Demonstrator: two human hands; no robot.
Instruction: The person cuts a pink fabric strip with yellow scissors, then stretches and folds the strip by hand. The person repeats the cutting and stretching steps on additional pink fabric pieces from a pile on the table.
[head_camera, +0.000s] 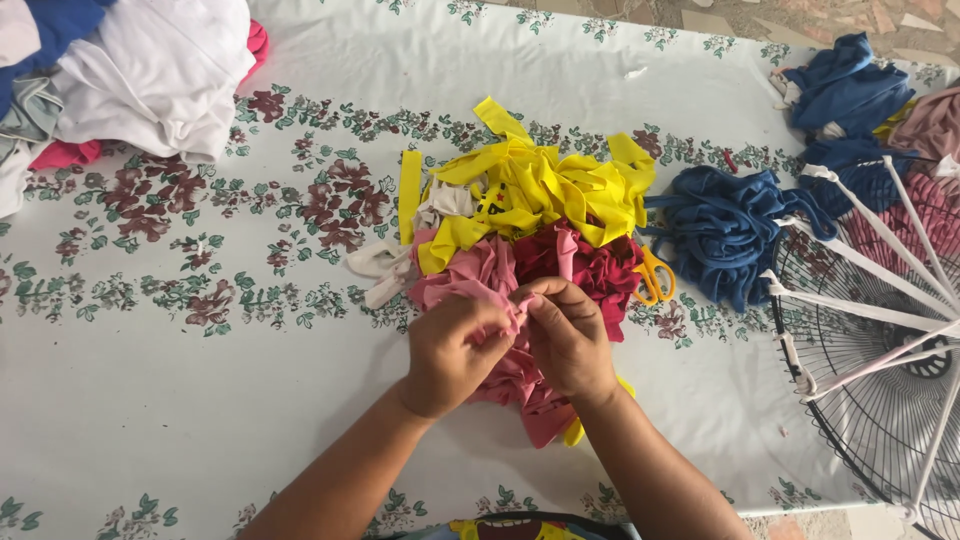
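Pink fabric strips are pinched by both the left hand and right hand; a tug could drag the heap onto the scissors.

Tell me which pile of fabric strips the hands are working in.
The pink pile, nearest the person; both hands pinch a pink strip, while the yellow, dark red and blue piles lie untouched.

Pink fabric strips, yellow strips, maroon strips, navy strips, orange-handled scissors; white floral-patterned tablecloth.
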